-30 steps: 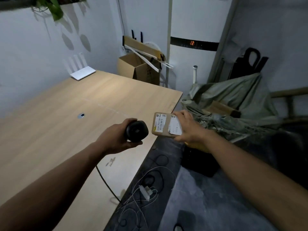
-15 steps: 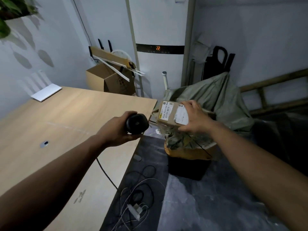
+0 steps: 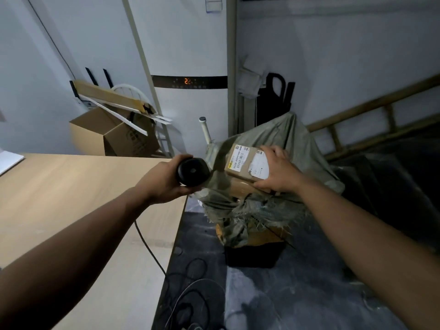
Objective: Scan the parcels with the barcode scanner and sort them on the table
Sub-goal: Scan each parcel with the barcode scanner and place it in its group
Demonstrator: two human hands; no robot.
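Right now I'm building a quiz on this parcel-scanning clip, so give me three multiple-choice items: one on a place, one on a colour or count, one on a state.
1. Where is the parcel?
A. flat on the table
B. over the green sack, off the table
C. inside the open cardboard box

2. What colour is the barcode scanner?
A. black
B. white
C. yellow

3. What is the left hand doing?
A. hanging idle
B. pressing flat on the table
C. gripping the scanner

Answers: 1 B, the right hand holds it above the green sack, beyond the table edge. 2 A, its head is black. 3 C, its fingers wrap the handle.
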